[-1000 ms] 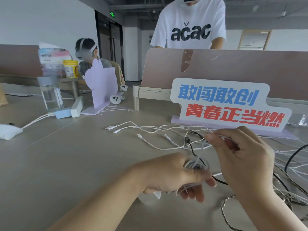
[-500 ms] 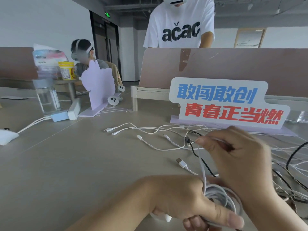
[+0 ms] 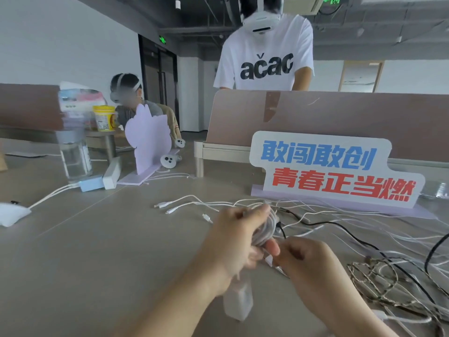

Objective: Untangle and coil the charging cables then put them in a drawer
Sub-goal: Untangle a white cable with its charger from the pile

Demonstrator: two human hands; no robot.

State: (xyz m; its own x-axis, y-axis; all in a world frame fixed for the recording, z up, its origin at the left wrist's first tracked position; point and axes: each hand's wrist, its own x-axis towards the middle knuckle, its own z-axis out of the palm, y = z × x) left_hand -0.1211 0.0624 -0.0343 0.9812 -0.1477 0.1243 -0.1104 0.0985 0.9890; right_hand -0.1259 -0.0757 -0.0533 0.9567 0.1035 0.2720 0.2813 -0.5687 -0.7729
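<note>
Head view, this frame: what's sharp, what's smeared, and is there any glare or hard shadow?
Head view: slogan sign crisp; water bottle at the left edge and white charger block under the left hand smeared. Head view: light even, no glare, only faint shadows on the table; wide-angle stretch toward the edges.

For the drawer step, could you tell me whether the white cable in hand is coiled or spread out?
Coiled: the white cable sits in loops in the left hand; the right hand pinches its plug.
</note>
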